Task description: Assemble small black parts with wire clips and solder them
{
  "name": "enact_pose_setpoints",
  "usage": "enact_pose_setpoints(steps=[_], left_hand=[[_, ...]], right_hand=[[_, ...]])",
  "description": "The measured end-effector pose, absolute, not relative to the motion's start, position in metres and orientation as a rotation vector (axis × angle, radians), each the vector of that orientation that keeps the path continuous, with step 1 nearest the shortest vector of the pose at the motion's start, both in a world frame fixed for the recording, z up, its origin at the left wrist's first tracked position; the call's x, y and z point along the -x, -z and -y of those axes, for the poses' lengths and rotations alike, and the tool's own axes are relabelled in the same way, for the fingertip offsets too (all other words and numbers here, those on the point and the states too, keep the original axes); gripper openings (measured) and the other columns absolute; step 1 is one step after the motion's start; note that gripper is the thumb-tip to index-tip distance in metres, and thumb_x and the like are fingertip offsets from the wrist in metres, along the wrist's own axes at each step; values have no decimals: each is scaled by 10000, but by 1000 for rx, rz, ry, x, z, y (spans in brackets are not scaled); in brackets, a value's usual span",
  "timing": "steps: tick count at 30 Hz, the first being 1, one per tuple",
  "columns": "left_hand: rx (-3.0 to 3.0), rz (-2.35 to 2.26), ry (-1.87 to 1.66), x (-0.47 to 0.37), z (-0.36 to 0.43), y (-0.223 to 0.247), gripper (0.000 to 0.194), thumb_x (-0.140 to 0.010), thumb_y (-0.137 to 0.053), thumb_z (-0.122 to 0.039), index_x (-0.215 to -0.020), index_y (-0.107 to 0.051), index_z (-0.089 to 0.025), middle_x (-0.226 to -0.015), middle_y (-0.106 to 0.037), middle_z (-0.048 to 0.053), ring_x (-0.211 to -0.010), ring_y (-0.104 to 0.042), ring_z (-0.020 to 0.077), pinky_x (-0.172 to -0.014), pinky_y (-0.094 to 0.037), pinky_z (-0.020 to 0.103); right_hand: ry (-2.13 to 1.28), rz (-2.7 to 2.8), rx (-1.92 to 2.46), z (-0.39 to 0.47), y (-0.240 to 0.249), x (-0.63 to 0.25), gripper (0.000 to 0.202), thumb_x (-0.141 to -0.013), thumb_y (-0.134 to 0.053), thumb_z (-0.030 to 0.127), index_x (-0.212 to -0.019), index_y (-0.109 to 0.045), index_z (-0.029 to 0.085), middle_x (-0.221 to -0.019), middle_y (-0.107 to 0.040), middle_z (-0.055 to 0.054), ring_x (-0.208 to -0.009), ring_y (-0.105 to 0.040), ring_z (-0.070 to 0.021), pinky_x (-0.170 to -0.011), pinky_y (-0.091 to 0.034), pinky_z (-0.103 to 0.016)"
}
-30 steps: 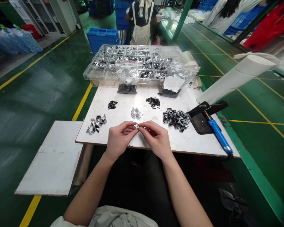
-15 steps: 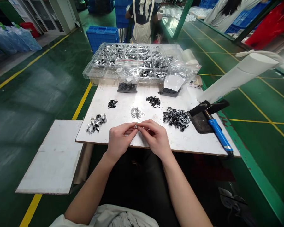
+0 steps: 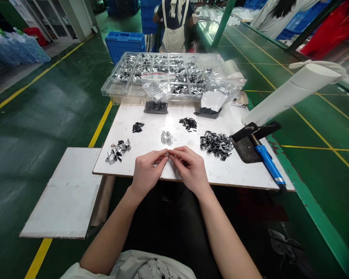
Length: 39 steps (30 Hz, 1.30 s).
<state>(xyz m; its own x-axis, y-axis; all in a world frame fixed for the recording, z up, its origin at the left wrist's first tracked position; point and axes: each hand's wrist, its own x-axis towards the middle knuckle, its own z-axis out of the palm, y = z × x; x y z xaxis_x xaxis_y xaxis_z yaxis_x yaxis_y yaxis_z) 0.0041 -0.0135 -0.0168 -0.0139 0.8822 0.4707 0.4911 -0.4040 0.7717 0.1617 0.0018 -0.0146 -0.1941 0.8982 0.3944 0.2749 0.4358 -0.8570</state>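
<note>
Fingertip to fingertip, my left hand (image 3: pixel 147 168) and my right hand (image 3: pixel 190 166) pinch one small shiny metal part (image 3: pixel 167 154) above the front edge of the white board (image 3: pixel 151 128). The fingers cover most of it, so its exact kind is hidden. Just beyond the fingertips lies a pile of tiny silvery pieces (image 3: pixel 166 138). Shiny folded metal pieces (image 3: pixel 118 151) lie left of my left hand. To the right of my right hand is a bigger heap of black and silver clips (image 3: pixel 216 145). Two small piles of black pieces, one left (image 3: pixel 138 127) and one right (image 3: pixel 188 123), lie farther back.
A clear compartment box (image 3: pixel 163 73) of shiny parts spans the back, with two zip bags (image 3: pixel 156 105) (image 3: pixel 208 110) before it. At right are a blue-handled soldering iron (image 3: pixel 269 163) in a black holder and a white tube (image 3: pixel 293 93). A person in an apron (image 3: pixel 174 35) is beyond.
Both hands stay together on the small metal part, with only a very slight shift of the fingers. The piles on the board look the same.
</note>
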Motion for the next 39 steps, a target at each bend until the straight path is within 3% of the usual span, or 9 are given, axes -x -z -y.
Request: enact_pose_setpoints(steps=[29,35,39], left_hand=[[-1390,-1312,-1246,1,13,5,209,-829,-743,-252,-1012,-754,-152,-938,-790,67,-847,-764,196,-825,-638,300],[-1418,-1258,-1229,2,12,2,181,-857,-708,-234,-1015,-758,-160,-980,-773,70,-877,-739,190,-821,-617,286],[-1497,-1231,-1203,3,10,0,184,-881,-672,-232,-1031,-750,-158,-1022,-750,78,-924,-715,194,-805,-605,273]], right_hand=[[-716,1746,958,-2,16,-162,265,-942,-579,150,-1040,-780,292,-974,-650,-39,-690,-570,-115,-585,-456,-277],[-970,1551,1031,0,8,-160,132,-892,-655,237,-948,-775,238,-1005,-654,-57,-708,-623,-125,-483,-453,-237],[-1150,1425,1053,0,8,-162,131,-864,-698,298,-941,-753,208,-960,-705,-61,-745,-673,-159,-497,-487,-235]])
